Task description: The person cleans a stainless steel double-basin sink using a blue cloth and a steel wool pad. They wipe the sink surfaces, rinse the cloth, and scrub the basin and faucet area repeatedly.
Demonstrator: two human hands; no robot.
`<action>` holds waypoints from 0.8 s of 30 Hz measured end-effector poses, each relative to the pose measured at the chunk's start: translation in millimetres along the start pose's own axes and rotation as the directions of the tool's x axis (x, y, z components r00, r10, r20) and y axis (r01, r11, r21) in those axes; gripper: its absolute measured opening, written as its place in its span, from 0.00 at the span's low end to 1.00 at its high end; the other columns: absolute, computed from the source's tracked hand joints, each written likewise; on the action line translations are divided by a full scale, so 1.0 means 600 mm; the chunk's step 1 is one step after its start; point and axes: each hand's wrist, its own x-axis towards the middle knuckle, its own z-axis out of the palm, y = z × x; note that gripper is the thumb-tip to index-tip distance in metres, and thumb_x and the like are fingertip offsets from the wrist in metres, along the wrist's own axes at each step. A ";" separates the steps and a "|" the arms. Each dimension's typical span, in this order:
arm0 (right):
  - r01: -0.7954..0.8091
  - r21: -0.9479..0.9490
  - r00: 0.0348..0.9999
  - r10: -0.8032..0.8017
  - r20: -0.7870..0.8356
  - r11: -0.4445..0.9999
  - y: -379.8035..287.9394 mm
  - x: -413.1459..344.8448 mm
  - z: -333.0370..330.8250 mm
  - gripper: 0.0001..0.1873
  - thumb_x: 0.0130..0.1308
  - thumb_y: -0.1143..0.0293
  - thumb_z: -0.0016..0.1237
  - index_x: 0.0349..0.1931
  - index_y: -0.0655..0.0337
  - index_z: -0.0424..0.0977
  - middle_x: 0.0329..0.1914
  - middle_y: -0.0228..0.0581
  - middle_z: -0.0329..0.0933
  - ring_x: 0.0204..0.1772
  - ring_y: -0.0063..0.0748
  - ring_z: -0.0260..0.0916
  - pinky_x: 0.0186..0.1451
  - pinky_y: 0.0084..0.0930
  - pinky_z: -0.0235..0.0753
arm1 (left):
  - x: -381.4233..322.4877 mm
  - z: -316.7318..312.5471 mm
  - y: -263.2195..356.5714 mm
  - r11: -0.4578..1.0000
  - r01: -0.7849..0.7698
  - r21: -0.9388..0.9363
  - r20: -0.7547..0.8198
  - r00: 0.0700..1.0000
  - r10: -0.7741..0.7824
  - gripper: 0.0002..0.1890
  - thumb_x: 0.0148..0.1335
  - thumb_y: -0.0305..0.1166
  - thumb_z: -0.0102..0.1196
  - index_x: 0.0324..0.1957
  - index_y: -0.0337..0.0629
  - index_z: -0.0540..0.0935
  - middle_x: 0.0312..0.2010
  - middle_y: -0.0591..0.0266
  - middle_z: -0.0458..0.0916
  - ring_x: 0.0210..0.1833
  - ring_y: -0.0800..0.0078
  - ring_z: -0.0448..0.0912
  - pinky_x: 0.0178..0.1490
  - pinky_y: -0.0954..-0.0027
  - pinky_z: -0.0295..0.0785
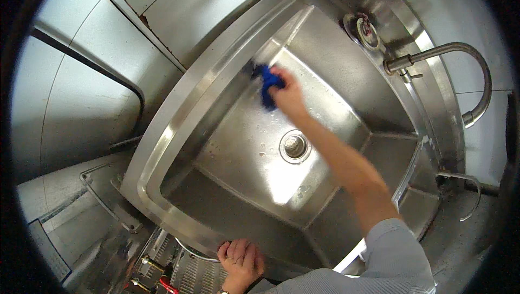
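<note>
My right hand [287, 93] reaches across the stainless steel sink [227, 131] and grips a blue cloth [269, 86]. The cloth is crumpled and somewhat blurred, near the far left part of the basin floor. Below and right of the cloth lies the round drain [295, 146] with its strainer. Water drops dot the metal around it. My left hand [241, 258] rests on the near rim of the sink, its fingers curled over the edge.
A gooseneck faucet [451, 48] arches at the right. Round metal items with something reddish [367, 34] sit on the back ledge. A second basin [418, 208] adjoins at the right. Below left are a perforated metal rack [199, 273] and a red valve handle [167, 285].
</note>
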 end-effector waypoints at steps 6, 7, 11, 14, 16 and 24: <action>0.468 -0.876 0.686 -0.672 0.278 0.115 -0.068 0.173 -0.120 0.23 0.47 0.80 0.44 0.48 0.52 0.67 0.54 0.44 0.59 0.53 0.48 0.57 0.55 0.37 0.61 | -0.004 0.001 0.001 1.000 0.019 0.000 0.040 0.999 -0.019 0.11 0.38 0.27 0.54 0.29 0.42 0.75 0.38 0.59 0.71 0.42 0.63 0.69 0.53 0.55 0.55; 0.403 -0.913 0.689 -0.639 0.343 -0.056 -0.046 0.184 -0.117 0.23 0.49 0.77 0.45 0.49 0.52 0.66 0.55 0.43 0.58 0.54 0.46 0.57 0.55 0.36 0.61 | -0.005 0.001 0.000 1.000 0.010 0.013 0.049 0.999 -0.011 0.10 0.39 0.27 0.54 0.29 0.42 0.74 0.38 0.59 0.71 0.42 0.63 0.69 0.53 0.55 0.55; 0.393 -0.893 0.841 -0.307 0.446 -0.221 0.086 0.194 -0.077 0.17 0.56 0.67 0.43 0.47 0.51 0.68 0.58 0.34 0.56 0.58 0.40 0.55 0.54 0.34 0.62 | -0.014 -0.004 -0.007 1.000 -0.008 0.010 0.104 0.995 0.007 0.11 0.44 0.29 0.54 0.33 0.40 0.75 0.38 0.54 0.72 0.43 0.59 0.70 0.52 0.54 0.58; 0.450 -0.893 0.870 -0.213 0.445 -0.023 0.159 0.197 -0.059 0.19 0.54 0.69 0.44 0.48 0.52 0.68 0.60 0.36 0.55 0.57 0.39 0.56 0.50 0.31 0.66 | -0.018 -0.006 -0.010 1.000 -0.026 0.005 0.135 0.991 0.025 0.13 0.47 0.31 0.55 0.37 0.39 0.75 0.39 0.53 0.73 0.44 0.58 0.70 0.51 0.54 0.59; 0.512 -0.844 0.835 -0.139 0.533 -0.160 0.178 0.183 -0.091 0.18 0.54 0.68 0.44 0.47 0.54 0.69 0.58 0.35 0.58 0.55 0.38 0.58 0.49 0.31 0.66 | -0.018 -0.009 -0.009 1.000 -0.019 -0.009 0.136 0.991 0.020 0.13 0.48 0.31 0.55 0.37 0.40 0.75 0.40 0.54 0.73 0.44 0.59 0.70 0.52 0.55 0.58; 0.619 -0.532 0.667 0.029 0.744 -0.579 0.133 0.081 -0.269 0.14 0.52 0.66 0.43 0.37 0.58 0.76 0.48 0.32 0.66 0.48 0.32 0.60 0.45 0.26 0.63 | -0.002 -0.016 -0.006 0.996 0.000 -0.091 0.100 0.995 0.009 0.10 0.48 0.31 0.54 0.34 0.42 0.76 0.38 0.56 0.74 0.42 0.61 0.71 0.50 0.57 0.59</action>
